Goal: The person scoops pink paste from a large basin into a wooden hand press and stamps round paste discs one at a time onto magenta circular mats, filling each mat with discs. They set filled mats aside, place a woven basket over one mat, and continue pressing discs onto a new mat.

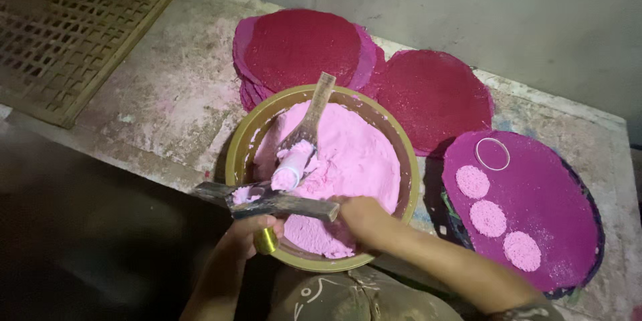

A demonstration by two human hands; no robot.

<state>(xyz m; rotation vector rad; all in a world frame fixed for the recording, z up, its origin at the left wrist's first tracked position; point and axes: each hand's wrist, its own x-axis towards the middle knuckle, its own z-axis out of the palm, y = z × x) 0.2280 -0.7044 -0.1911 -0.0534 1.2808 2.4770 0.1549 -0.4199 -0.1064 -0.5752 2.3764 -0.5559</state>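
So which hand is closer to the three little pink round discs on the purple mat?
The right hand. It rests in the pink powder inside the bowl, just left of the three pink discs. The left hand grips a flat metal tool at the bowl's near-left rim, farther away.

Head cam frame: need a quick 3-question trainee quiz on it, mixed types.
1. True or false: three pale pink discs lie on the purple mat.
2. The metal ring lies: A) in the bowl, B) on the purple mat, C) on the wooden lattice.
3. Which hand reaches into the pink powder?

Key: 1 true. 2 B. 3 The right hand; the left hand grips a flat tool laid across the bowl's near rim.
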